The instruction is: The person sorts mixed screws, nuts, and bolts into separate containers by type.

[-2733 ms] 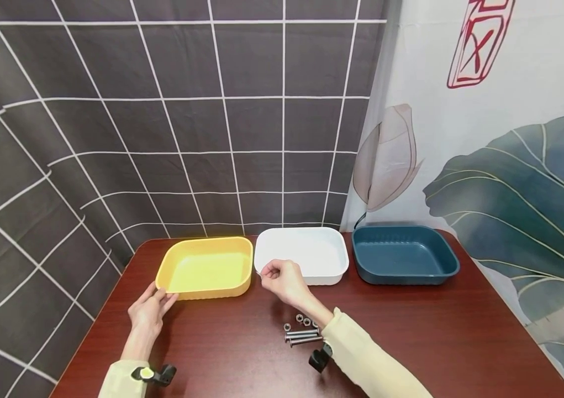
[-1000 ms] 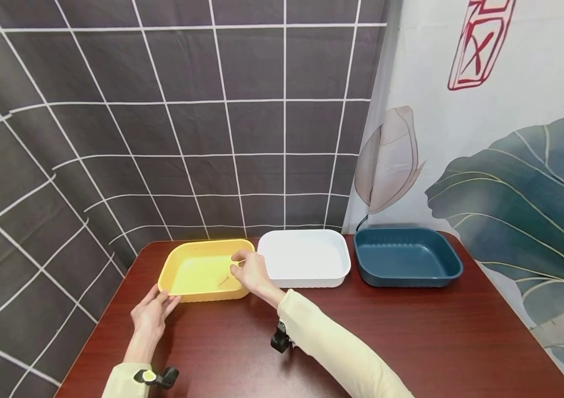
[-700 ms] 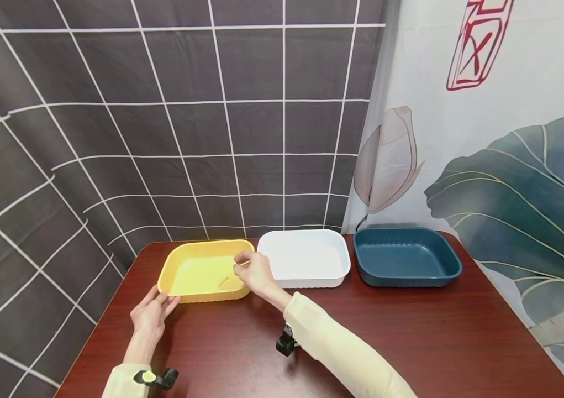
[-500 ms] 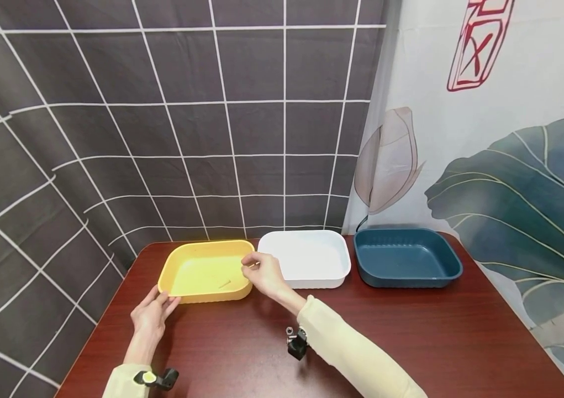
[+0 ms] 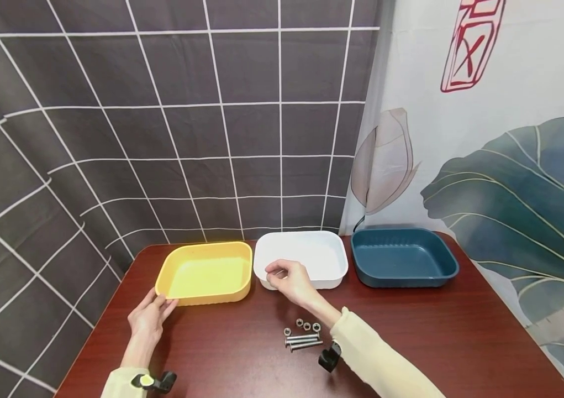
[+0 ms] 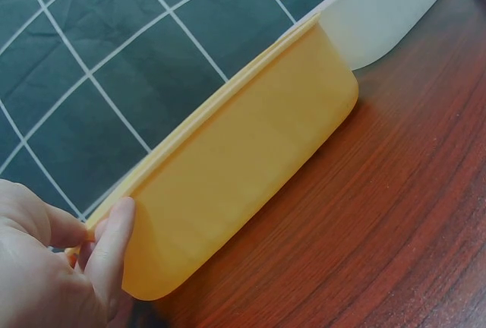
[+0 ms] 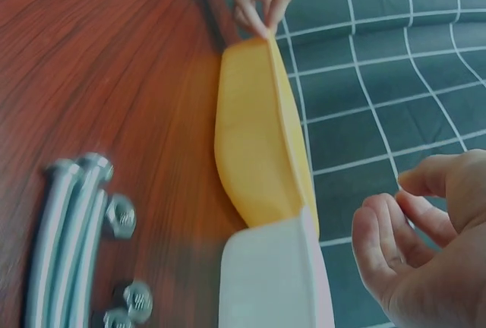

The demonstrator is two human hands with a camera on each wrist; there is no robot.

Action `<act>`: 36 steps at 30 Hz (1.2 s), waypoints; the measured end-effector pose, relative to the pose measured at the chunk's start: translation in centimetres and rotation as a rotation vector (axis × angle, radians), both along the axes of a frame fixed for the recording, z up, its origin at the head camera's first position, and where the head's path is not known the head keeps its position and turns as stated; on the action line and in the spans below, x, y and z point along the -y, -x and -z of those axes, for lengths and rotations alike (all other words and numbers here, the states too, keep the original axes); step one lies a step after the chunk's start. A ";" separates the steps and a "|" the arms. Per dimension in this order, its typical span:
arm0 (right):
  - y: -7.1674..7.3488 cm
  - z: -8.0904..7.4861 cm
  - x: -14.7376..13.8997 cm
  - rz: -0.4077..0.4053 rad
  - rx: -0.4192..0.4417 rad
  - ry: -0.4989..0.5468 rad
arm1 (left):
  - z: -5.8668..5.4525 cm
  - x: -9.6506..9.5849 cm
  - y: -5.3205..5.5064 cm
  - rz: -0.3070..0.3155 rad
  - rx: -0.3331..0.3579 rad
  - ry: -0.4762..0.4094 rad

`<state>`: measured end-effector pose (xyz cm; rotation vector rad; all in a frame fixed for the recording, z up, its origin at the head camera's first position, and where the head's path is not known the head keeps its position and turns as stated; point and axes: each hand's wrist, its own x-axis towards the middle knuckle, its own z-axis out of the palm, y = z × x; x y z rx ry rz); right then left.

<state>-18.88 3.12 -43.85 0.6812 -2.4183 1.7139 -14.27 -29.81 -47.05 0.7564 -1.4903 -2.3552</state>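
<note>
My left hand point(image 5: 146, 318) pinches the near left corner of the yellow tray point(image 5: 202, 301) between thumb and fingers. The left wrist view shows that thumb point(image 6: 114, 244) and the tray's outer wall point(image 6: 243, 153). Above the near left edge of the white tray point(image 5: 331, 282) hovers my right hand point(image 5: 294, 283), fingers curled and thumb close to the index finger. No thing is plainly visible between its fingertips point(image 7: 414, 180), though something tiny could be hidden. Three bolts point(image 5: 302, 341) lie on the table below my right wrist, with several hex nuts point(image 5: 306, 326) beside them.
A dark blue tray point(image 5: 403, 281) stands to the right of the white one. The three trays form a row along the back of the reddish-brown table point(image 5: 222, 354). Behind them hang a dark grid-patterned cloth point(image 5: 252, 127) and a pale cloth with printed leaves point(image 5: 520, 188).
My right hand has moved right, from above the yellow tray to the white tray's edge, uncovering the bolts and nuts. A faint thin mark in the yellow tray is no longer visible. My left hand stays.
</note>
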 end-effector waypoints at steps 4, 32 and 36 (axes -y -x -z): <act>-0.4 0.5 -1.9 -0.043 0.015 -0.001 | 0.1 0.1 0.0 0.001 -0.009 -0.009; -5.0 3.4 -10.3 -0.234 0.182 -0.130 | 0.3 0.3 0.1 -0.002 -0.012 -0.027; -5.4 4.2 -10.9 -0.267 0.197 -0.135 | 0.2 0.2 0.1 -0.002 -0.017 -0.030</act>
